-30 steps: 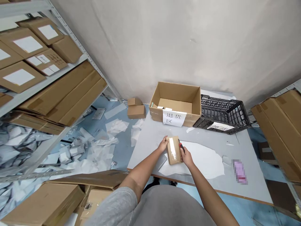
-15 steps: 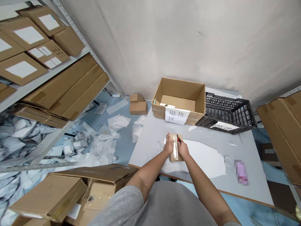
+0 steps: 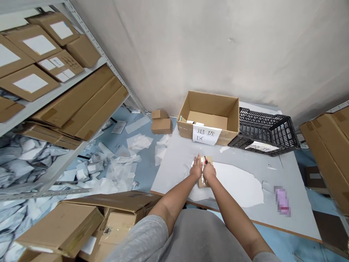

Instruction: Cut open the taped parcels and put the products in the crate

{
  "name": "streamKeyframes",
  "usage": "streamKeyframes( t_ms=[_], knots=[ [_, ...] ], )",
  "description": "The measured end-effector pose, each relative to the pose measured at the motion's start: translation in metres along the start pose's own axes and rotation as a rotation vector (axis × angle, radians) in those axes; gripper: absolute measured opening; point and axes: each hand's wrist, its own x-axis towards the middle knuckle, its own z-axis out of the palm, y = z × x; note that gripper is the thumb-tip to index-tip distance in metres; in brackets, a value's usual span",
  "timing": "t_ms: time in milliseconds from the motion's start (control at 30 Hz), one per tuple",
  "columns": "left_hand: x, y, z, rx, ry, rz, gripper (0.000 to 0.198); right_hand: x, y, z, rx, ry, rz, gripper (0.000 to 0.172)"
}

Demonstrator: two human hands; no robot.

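A small brown cardboard box [image 3: 204, 182] with shiny clear tape down its middle lies on the grey table, partly over a white sheet. My left hand [image 3: 196, 168] rests on the box's left side, fingers stretched out and pointing away from me. In my right hand [image 3: 209, 171] is a red and black box cutter [image 3: 206, 161], with the fingers closed round it. The cutter's front end is over the tape, near the far part of the box. Its blade is too small to make out.
Behind my hands stand an open carton [image 3: 209, 96] with a paper sign and a black plastic crate [image 3: 289, 136]. The white sheet [image 3: 240, 185] spreads to the right, near a blurred purple item [image 3: 282, 200]. Shelves with boxes [image 3: 39, 43] and scattered wrappers [image 3: 120, 171] are at left.
My right hand has moved left, bringing the cutter from the box's right side onto the tape near its middle. My left hand stays on the box. The view has shifted slightly.
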Motion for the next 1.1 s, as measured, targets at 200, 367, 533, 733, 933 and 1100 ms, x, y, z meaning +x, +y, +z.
streamKeyframes(
  t_ms=[200, 367, 533, 733, 933, 1100],
  knots=[
    [0.001, 0.0, -0.003, -0.023, -0.012, 0.036, 0.078, -0.01, -0.005, -0.002, -0.043, 0.021, 0.097, 0.054],
    [0.0, 0.003, -0.004, 0.032, -0.006, 0.02, 0.075, -0.021, -0.005, -0.004, -0.048, 0.004, 0.128, 0.057],
    [-0.002, 0.006, -0.004, 0.139, -0.006, 0.026, 0.071, -0.029, -0.005, -0.001, -0.063, -0.024, 0.158, 0.056],
    [-0.002, 0.007, -0.002, 0.262, 0.016, 0.019, 0.066, -0.043, 0.01, 0.006, -0.104, -0.045, 0.182, 0.038],
    [-0.001, 0.005, 0.001, 0.287, 0.032, 0.023, 0.066, -0.069, 0.039, 0.02, -0.227, -0.063, 0.135, 0.035],
    [0.002, 0.003, 0.003, 0.324, 0.035, 0.018, 0.067, -0.092, 0.058, 0.026, -0.282, -0.085, 0.121, 0.038]
  ],
)
